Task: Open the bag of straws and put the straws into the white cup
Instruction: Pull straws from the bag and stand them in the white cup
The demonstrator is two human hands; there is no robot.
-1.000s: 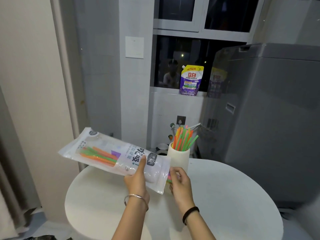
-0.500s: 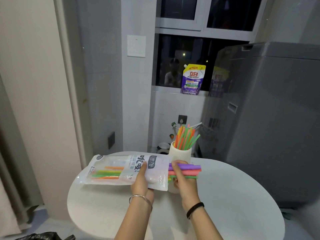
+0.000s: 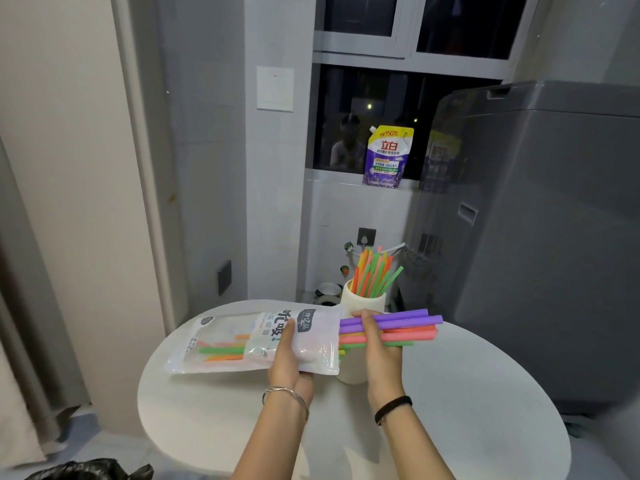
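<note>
My left hand (image 3: 289,362) grips the white plastic straw bag (image 3: 242,337) near its open right end, holding it level above the table. A few green, orange and pink straws still lie inside it. My right hand (image 3: 379,355) is closed around a bundle of straws (image 3: 408,329), purple, pink, orange and green, that sticks out sideways from the bag's mouth. The white cup (image 3: 360,301) stands just behind my hands, partly hidden by them, with several orange and green straws (image 3: 374,275) upright in it.
A round white table (image 3: 467,410) lies under my hands. A grey washing machine (image 3: 540,237) stands close on the right. A purple detergent pouch (image 3: 388,157) sits on the window sill. Wall and door frame rise at left; something black lies on the floor (image 3: 93,471).
The bag was tilted up to the left; it is now level and lower. My right hand has drawn a bundle of straws further out of the bag toward the right.
</note>
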